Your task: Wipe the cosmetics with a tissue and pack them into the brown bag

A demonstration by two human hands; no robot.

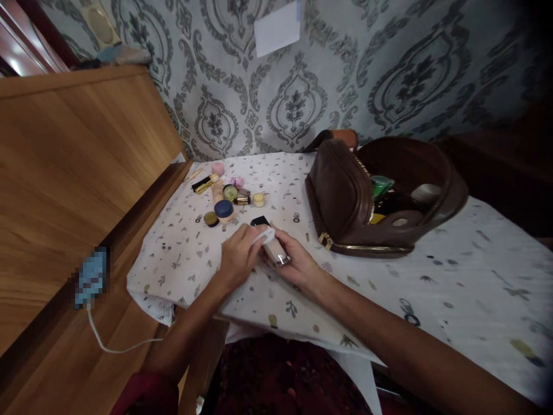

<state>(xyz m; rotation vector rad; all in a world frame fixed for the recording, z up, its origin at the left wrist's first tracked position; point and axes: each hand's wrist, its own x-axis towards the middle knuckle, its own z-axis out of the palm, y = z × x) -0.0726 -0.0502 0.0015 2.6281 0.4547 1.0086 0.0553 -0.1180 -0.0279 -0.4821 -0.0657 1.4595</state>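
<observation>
A clear bottle of beige liquid with a black cap lies tilted in my right hand, whose fingers are wrapped round it. My left hand pinches a white wipe and presses it against the bottle near the cap. Both hands are close together above the front part of the patterned cloth. Just beyond them stand a jar with a blue lid, a small olive-lidded jar and a little yellow jar.
An open brown bag with items inside stands at the right. More cosmetics, including a pink jar and a green round container, lie at the back left. A wooden panel borders the left side; a white cable hangs there.
</observation>
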